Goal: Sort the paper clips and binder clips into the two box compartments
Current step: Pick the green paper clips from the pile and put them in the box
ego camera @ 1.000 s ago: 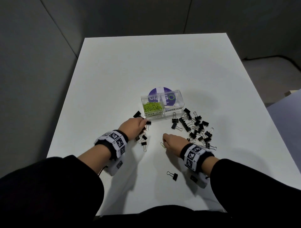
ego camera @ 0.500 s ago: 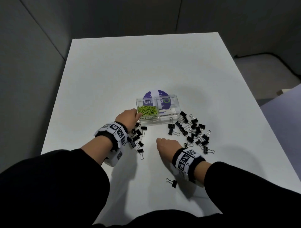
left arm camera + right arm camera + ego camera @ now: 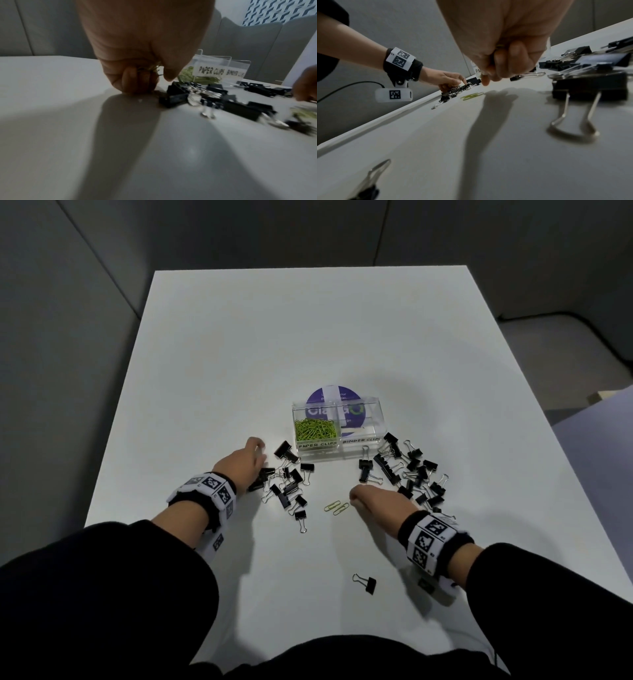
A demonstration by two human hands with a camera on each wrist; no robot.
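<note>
The clear, rectangular plastic box (image 3: 337,426) stands near the middle of the white, matte, square-cornered counter (image 3: 308,330). A partition divides it into two compartments, each with a lettered strip on the front wall. The compartment marked PAPER CLIPS holds a heap of thin green wire paper clips (image 3: 314,429). The compartment marked BINDER CLIPS shows a purple round printed label (image 3: 352,419) through its clear walls; no clips are visible in it.

Two loose green wire paper clips (image 3: 336,507) lie flat on the counter in front of the box, just beside the right hand (image 3: 376,501). Black folded-metal binder clips with silver wire handles lie in two scattered groups: one group (image 3: 287,477) in front of the box's left corner, the other group (image 3: 407,470) in front of its right corner. A single black binder clip (image 3: 366,583) lies apart, nearer the person.

The left hand (image 3: 241,463) rests at the left group, fingers curled; the left wrist view shows green wire gripped inside the fist (image 3: 145,70). The right hand is closed, fingers curled down to the counter; what they grip cannot be determined.

Both wrists carry black bands with white, black-patterned marker blocks (image 3: 431,539). Black sleeves (image 3: 102,594) cover the forearms. Grey, smooth panelled walls (image 3: 239,231) enclose the counter.
</note>
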